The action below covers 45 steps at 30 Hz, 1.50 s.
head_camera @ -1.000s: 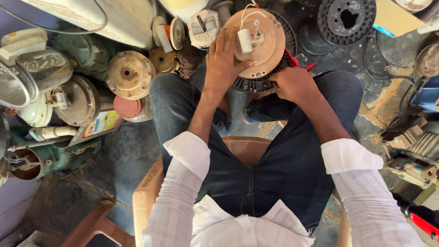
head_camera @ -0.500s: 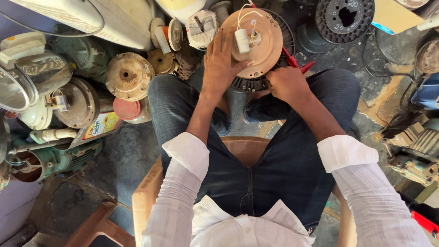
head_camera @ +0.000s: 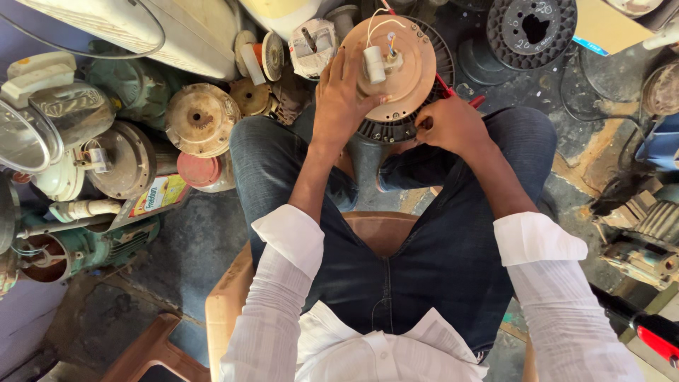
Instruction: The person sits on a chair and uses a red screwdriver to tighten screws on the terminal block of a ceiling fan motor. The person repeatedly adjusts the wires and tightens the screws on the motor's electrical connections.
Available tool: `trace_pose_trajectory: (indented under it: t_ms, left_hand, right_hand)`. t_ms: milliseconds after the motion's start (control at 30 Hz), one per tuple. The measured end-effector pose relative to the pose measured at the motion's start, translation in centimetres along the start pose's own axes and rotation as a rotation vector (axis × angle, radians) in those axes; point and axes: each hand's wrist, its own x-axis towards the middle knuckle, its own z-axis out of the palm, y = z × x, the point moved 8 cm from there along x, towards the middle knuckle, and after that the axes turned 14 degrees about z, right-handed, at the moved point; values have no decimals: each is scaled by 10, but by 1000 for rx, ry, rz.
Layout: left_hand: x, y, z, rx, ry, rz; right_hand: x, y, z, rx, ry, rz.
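Steadying a round fan motor (head_camera: 399, 67) between the knees, low over the floor (head_camera: 184, 240), so that it sits within easy reach from the brown plastic chair (head_camera: 375, 230). Left hand (head_camera: 339, 99) spread flat and pressing on the tan top cover, fingers open against the metal rather than wrapped round anything, seemingly to keep the housing from turning. Right hand (head_camera: 449, 124) clenched at the motor's right edge, beside the dark ribbed rim; red tool handles (head_camera: 460, 95) poking out just beyond the knuckles, likely gripped there, though the grip itself hidden. White capacitor (head_camera: 373, 64) and thin wires (head_camera: 385, 28) standing up from the cover's centre, clear of both hands. Crowded to the left on the floor: more worn motor covers (head_camera: 201, 117), a green pump body (head_camera: 92, 247), a red lid (head_camera: 198, 170). Black empty spool (head_camera: 530, 28) lying well apart, upper right.
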Motion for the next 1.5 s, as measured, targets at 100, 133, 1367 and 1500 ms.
trace_pose_trajectory:
  t_ms: [100,133,1367,1500]
  left_hand:
    - [4,17,-23,14,114,112]
    - [7,20,-31,-5,163,114]
    - [8,58,-3,-406,-167,154]
    - [2,46,5,-521,-263,97]
  right_hand:
    - [1,7,1,168,-140,104]
    - [2,7,-3,231,-153,115]
    - [-3,-25,-24,671,-176,67]
    - [-3,-24,-21,683,-185,61]
